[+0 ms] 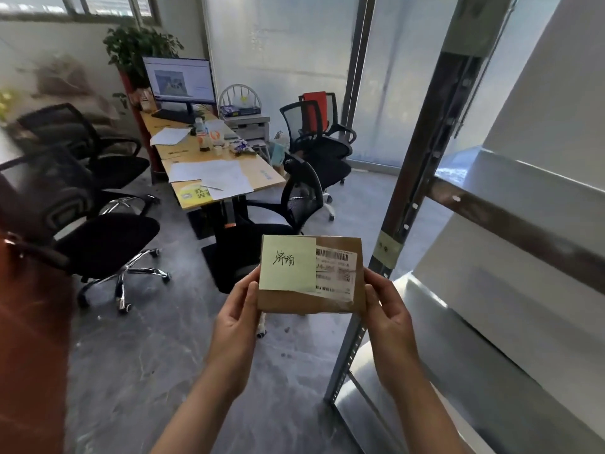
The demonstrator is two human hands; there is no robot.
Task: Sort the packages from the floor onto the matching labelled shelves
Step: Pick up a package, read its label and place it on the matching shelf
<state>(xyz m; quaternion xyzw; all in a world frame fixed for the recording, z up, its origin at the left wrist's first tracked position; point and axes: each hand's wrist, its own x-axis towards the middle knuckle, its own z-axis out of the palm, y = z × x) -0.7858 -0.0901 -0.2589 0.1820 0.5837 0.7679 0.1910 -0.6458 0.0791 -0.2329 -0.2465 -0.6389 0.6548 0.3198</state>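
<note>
A small flat brown cardboard package (pixel 311 276) was held in the air just left of the grey metal shelf upright (pixel 393 231), above the grey floor (pixel 137 362). It was gripped at its left edge by the left hand (pixel 234 326) and at its right edge by the right hand (pixel 389 319), fingers closed around its sides. A pale green sticky note (pixel 287 263) with black handwriting and a white barcode label (pixel 335 271) were stuck on its face. White shelf boards (pixel 523 244) were seen right of the upright.
</note>
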